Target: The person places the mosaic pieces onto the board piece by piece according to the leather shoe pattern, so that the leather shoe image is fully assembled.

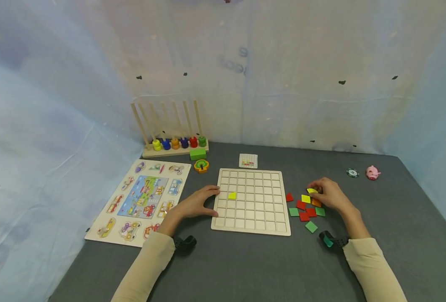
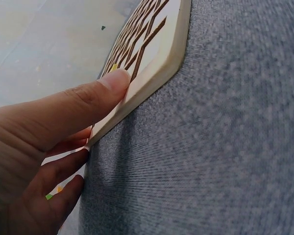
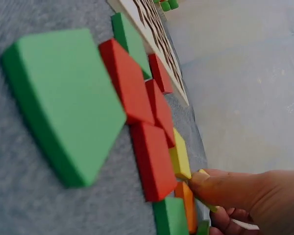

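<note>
On a grey table [image 1: 245,264], the left hand [image 1: 196,204] rests with relaxed fingers against the left edge of a wooden grid board [image 1: 250,201], thumb on its rim. 1 yellow tile [image 1: 232,195] sits in the grid. Right of the board, the right hand [image 1: 328,193] pinches a yellow tile [image 1: 312,191] above loose red, green, yellow and orange tiles [image 1: 306,207]. Farther left lies a vehicle puzzle [image 1: 141,200]; beyond, a peg rack [image 1: 173,130].

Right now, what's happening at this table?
A person sits at a grey table. The left hand rests on the left edge of a wooden grid board, which has one yellow tile in it. The right hand pinches a yellow tile among loose red, green and orange tiles beside the board.
</note>
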`<state>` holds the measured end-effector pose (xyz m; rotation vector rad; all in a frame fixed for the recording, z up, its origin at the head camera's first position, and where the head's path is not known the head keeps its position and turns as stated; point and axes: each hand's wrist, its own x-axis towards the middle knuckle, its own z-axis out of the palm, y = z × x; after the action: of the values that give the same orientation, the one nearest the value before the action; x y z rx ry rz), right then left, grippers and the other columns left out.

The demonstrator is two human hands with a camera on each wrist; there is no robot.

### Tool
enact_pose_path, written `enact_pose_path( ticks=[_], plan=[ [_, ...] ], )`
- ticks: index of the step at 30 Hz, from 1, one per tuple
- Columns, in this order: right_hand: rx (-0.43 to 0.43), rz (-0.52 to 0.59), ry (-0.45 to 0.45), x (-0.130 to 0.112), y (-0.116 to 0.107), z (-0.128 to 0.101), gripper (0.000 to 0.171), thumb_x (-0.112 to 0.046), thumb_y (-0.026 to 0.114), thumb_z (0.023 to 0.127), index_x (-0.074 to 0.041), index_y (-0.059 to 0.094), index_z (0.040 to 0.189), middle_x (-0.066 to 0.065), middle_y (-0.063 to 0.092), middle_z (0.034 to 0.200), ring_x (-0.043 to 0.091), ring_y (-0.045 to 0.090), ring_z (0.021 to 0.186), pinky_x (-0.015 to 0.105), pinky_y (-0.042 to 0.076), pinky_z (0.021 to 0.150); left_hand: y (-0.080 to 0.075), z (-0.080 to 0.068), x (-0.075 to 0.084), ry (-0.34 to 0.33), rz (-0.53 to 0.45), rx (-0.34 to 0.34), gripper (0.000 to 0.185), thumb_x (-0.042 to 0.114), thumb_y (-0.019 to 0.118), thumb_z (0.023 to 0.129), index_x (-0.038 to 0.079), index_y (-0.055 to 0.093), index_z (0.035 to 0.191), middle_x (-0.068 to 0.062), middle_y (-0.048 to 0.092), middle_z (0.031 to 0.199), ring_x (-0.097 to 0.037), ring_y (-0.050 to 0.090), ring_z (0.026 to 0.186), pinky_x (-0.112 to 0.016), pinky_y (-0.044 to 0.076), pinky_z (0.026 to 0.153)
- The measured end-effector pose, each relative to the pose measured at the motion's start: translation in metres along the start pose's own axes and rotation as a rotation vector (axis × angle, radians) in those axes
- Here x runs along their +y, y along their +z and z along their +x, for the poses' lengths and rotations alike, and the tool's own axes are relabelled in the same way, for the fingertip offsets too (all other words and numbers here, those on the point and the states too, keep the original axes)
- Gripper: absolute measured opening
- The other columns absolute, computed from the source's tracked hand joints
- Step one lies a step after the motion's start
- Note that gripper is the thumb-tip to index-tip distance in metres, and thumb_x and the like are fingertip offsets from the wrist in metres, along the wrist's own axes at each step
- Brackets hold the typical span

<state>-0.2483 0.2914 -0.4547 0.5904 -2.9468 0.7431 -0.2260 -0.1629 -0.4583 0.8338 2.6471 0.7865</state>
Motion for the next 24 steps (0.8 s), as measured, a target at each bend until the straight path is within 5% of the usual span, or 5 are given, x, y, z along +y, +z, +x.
enact_pose_path(
  ticks=[8, 24],
  plan=[
    [0.112, 0.138, 0.082, -0.026, 0.008, 0.009, 0.017, -0.012, 0.069, 0.085, -0.002, 0.063, 0.097, 0.008, 0.06, 0.08, 0.017, 0.054, 0.066, 0.029, 0.043, 0.057, 0.0, 0.001, 0.001, -0.003, 0.002, 0.0, 0.077, 0.038, 0.074, 0.079, 0.007, 0.041, 0.14, -0.006, 0.032, 0.147, -0.023, 0.029, 0.136, -0.043, 0.028, 0.108],
    [0.056, 0.41, -0.199, -0.113, 0.064, 0.046, 0.016, -0.01, 0.068, 0.085, -0.004, 0.064, 0.099, 0.003, 0.063, 0.079, 0.013, 0.058, 0.067, 0.027, 0.048, 0.059, 0.002, 0.001, -0.001, 0.015, 0.014, 0.009, 0.076, 0.038, 0.074, 0.079, 0.007, 0.042, 0.14, -0.008, 0.032, 0.146, -0.025, 0.03, 0.135, -0.043, 0.028, 0.108]
  ],
)
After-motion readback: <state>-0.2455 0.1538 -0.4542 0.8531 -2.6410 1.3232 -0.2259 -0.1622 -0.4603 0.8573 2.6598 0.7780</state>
